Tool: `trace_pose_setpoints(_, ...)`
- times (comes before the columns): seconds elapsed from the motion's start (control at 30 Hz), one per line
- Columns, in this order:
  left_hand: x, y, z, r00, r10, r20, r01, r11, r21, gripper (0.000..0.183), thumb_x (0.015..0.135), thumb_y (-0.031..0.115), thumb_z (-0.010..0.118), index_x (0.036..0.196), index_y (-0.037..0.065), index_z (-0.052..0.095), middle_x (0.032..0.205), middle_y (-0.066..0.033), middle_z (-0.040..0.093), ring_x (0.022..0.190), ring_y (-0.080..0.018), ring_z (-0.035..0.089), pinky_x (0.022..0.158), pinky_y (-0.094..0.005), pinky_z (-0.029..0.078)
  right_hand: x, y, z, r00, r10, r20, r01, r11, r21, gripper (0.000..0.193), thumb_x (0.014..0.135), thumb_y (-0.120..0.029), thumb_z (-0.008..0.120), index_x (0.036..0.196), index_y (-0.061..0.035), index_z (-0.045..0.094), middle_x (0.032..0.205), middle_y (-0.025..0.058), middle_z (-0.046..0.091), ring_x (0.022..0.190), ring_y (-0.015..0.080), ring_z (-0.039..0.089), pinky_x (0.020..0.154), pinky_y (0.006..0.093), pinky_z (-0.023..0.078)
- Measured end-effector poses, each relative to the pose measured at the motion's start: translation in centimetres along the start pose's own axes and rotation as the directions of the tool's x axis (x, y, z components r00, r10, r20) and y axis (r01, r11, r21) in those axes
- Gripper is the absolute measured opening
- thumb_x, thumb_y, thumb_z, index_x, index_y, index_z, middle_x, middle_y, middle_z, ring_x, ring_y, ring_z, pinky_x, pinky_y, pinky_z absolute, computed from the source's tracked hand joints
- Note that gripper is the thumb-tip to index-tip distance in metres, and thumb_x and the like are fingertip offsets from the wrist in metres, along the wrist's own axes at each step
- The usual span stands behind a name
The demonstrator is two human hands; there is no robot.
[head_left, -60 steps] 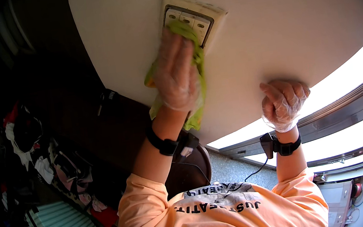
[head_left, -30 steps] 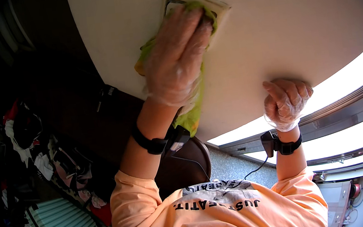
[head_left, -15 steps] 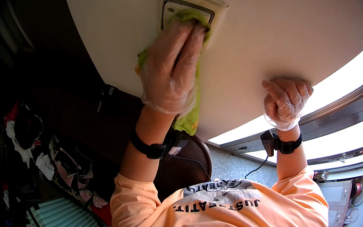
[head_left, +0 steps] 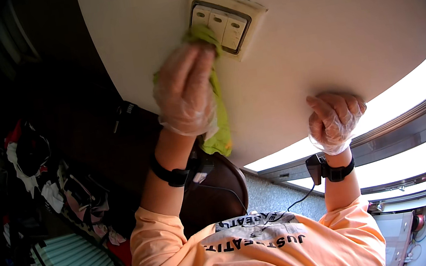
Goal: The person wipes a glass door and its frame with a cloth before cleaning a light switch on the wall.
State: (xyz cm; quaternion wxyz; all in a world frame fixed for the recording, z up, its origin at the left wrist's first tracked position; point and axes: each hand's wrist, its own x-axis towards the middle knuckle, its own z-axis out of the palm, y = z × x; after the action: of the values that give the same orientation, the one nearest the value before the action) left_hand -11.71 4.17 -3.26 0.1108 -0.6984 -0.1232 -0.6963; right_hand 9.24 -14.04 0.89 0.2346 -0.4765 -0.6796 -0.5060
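Observation:
A green cloth point(head_left: 219, 140) is bunched in my left hand point(head_left: 184, 91), which wears a clear plastic glove and has its fingers closed. The bunched end touches the lower left part of a cream wall switch point(head_left: 234, 33) with three rockers and a dirty-looking frame. The rest of the cloth hangs beside and below the hand. My right hand point(head_left: 335, 122), also gloved, leans on the pale wall point(head_left: 289, 57) near the window side. Its fingers are curled in, and no object shows in them.
Bright window frames point(head_left: 389, 143) run along the right. A brown round seat point(head_left: 228, 182) stands below my left forearm. Piled clothes point(head_left: 77, 195) and a pale green ribbed panel point(head_left: 76, 264) lie at the lower left. Thin cables run from both dark wrist straps.
My left hand and the cloth have slid left and slightly down across the switch, uncovering its middle and right rockers. The right hand stays at the same spot.

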Motion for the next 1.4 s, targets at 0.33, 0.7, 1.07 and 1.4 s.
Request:
trace_pose_setpoints(0.33, -0.6, -1.4, 0.0, 1.000, 0.026, -0.009, -0.026, 1.000, 0.014, 0.026, 0.079, -0.007, 0.063, 0.104, -0.001, 0.066, 0.105, -0.0131, 0.063, 0.088, -0.0299, 0.064, 0.074, -0.0383, 0.054, 0.2, 0.0, -0.1, 1.000, -0.015, -0.005, 0.015, 1.000, 0.011, 0.022, 0.083, -0.014, 0.059, 0.099, -0.0244, 0.069, 0.082, -0.0072, 0.059, 0.079, 0.0142, 0.052, 0.078, 0.0355, 0.038)
trace_pose_setpoints(0.7, 2.2, -1.7, -0.5, 0.999, 0.020, -0.035, -0.019, 0.999, 0.029, 0.035, 0.080, -0.004, 0.060, 0.113, 0.005, 0.067, 0.104, -0.0098, 0.066, 0.092, -0.0286, 0.064, 0.078, -0.0384, 0.053, -0.3, -0.1, 0.2, 1.000, -0.007, 0.001, 0.007, 1.000, 0.026, 0.023, 0.083, -0.014, 0.058, 0.100, -0.0255, 0.068, 0.082, -0.0073, 0.059, 0.080, 0.0143, 0.051, 0.079, 0.0354, 0.037)
trace_pose_setpoints(1.07, 0.0, -1.6, -1.9, 0.995, -0.094, -0.023, 0.095, 0.995, 0.031, 0.024, 0.083, 0.007, 0.061, 0.106, 0.005, 0.068, 0.102, -0.0092, 0.065, 0.095, -0.0276, 0.062, 0.081, -0.0378, 0.052, 0.0, -0.1, -0.2, 1.000, -0.002, 0.028, 0.002, 1.000, 0.014, 0.024, 0.082, -0.013, 0.058, 0.100, -0.0253, 0.068, 0.083, -0.0073, 0.059, 0.080, 0.0146, 0.051, 0.079, 0.0355, 0.037)
trace_pose_setpoints(1.4, 8.1, -2.8, -0.7, 0.999, -0.004, 0.038, 0.002, 0.998, 0.070, 0.031, 0.065, -0.003, 0.055, 0.092, 0.009, 0.066, 0.087, -0.0103, 0.062, 0.080, -0.0318, 0.060, 0.075, -0.0402, 0.049, 0.0, -0.2, 0.2, 1.000, 0.000, -0.009, 0.001, 1.000, 0.024, 0.025, 0.081, -0.012, 0.058, 0.099, -0.0257, 0.068, 0.083, -0.0078, 0.060, 0.080, 0.0147, 0.052, 0.078, 0.0357, 0.037)
